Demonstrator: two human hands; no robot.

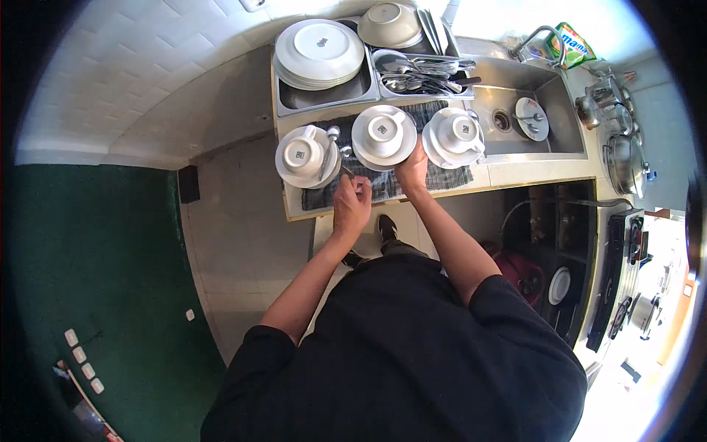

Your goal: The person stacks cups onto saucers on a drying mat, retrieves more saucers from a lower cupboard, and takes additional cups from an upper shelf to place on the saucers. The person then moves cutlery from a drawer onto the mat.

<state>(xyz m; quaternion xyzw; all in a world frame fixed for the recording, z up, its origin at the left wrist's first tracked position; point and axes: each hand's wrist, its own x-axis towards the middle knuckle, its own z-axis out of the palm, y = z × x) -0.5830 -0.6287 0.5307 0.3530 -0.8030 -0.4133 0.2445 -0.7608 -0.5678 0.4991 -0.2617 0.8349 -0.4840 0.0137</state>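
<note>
Three white cups stand upside down on white saucers along a dark striped cloth (317, 197). My right hand (412, 173) grips the right edge of the middle saucer (383, 160), under its cup (382, 129); part of its fingers is hidden. Just in front of the left and middle saucers, my left hand (352, 205) is closed on the handle of a small spoon (346, 152). Another spoon (328, 151) rests on the left saucer (289, 166) beside its cup (298, 153). At the right stands the third cup (460, 131), on its own saucer (434, 153).
Behind the cups, metal trays hold stacked white plates (322, 44), bowls (387, 28) and cutlery (420, 74). A steel sink (549, 81) with a plate (532, 121) and spoons lies right, under a faucet (541, 37). Pots (626, 162) and a stove (618, 276) are farther right.
</note>
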